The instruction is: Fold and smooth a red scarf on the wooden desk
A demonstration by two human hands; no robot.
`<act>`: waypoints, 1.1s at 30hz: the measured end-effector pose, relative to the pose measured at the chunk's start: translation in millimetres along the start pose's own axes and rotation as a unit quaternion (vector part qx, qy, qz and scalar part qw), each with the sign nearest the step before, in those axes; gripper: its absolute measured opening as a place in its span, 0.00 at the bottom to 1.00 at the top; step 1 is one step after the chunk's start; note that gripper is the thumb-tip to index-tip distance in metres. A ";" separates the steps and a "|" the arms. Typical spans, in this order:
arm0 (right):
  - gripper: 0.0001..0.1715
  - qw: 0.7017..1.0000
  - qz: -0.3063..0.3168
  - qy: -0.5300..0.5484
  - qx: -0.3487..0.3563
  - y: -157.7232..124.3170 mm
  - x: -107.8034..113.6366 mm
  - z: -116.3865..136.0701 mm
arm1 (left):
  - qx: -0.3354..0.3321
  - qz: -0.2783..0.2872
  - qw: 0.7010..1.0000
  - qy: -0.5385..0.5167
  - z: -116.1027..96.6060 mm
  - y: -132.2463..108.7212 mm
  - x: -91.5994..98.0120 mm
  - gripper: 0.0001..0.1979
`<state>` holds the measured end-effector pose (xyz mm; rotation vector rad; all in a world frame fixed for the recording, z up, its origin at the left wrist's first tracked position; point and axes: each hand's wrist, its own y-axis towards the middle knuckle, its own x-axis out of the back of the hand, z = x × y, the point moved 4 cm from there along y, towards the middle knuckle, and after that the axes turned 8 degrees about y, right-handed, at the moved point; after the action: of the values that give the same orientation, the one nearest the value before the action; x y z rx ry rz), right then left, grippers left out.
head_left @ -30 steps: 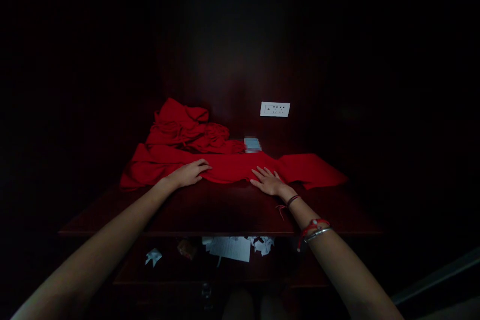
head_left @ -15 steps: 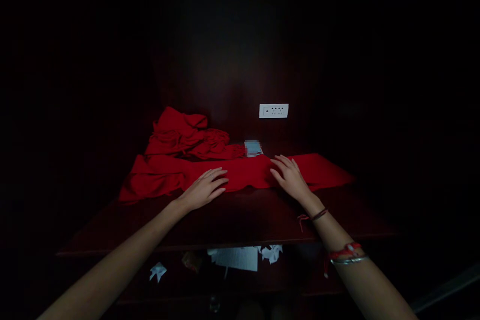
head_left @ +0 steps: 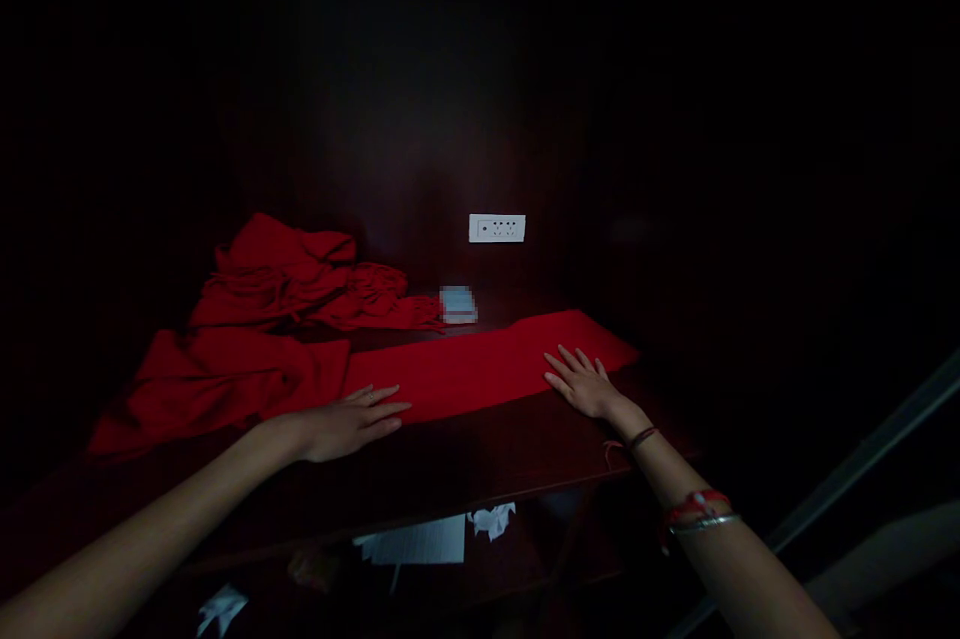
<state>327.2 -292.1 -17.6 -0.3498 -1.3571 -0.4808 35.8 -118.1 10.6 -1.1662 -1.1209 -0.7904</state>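
Note:
A long red scarf (head_left: 465,371) lies stretched across the dark wooden shelf, flat in the middle and at the right, rumpled at its left part. My left hand (head_left: 345,427) rests with fingers extended on the scarf's near edge, left of the middle. Toward the right end, my right hand (head_left: 581,385) lies palm down with fingers spread on the same near edge. Neither hand grips the cloth. Behind the rumpled part is a heaped pile of red fringed cloth (head_left: 277,269).
A pixelated pale blue item (head_left: 458,305) sits behind the scarf, below a white wall socket (head_left: 497,228). Under the dark shelf (head_left: 480,459) are papers (head_left: 424,541), crumpled white paper (head_left: 492,520) and another white scrap (head_left: 223,609). A pale diagonal edge (head_left: 862,459) crosses the lower right.
The view has swung to the right. The middle of the scarf now lies flatter and straighter, and both hands sit at its near edge, wider apart, the right one's fingers more spread.

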 end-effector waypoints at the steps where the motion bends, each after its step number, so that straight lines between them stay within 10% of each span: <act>1: 0.33 1.000 0.010 -0.002 -0.010 1.7 0.9 1.3 | -0.010 -0.007 1.000 0.005 -0.6 2.0 2.5 0.23; 9: 0.37 0.992 0.070 0.002 -0.105 25.4 5.6 -1.0 | 0.098 -0.061 0.993 0.002 30.4 72.0 -2.4 0.26; 15: 0.38 0.994 0.024 0.011 -0.102 29.9 6.1 -3.8 | 0.067 -0.078 0.994 0.026 34.3 73.0 1.5 0.28; 20: 0.35 0.989 -0.121 0.000 0.080 14.3 23.8 45.4 | -0.010 -0.198 0.974 0.105 32.9 31.3 15.1 0.26; 24: 0.25 0.939 -0.063 0.017 0.338 -2.8 24.0 123.6 | -0.051 -0.202 0.970 0.129 41.7 -2.2 13.3 0.19; 33: 0.13 0.907 -0.033 -0.090 0.411 9.3 6.4 182.7 | -0.017 -0.202 0.966 0.160 42.2 6.2 13.0 0.17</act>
<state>178.9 -192.6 22.8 0.3600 -1.6268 0.1020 34.4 -74.9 21.6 -0.8045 -1.0851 -1.2688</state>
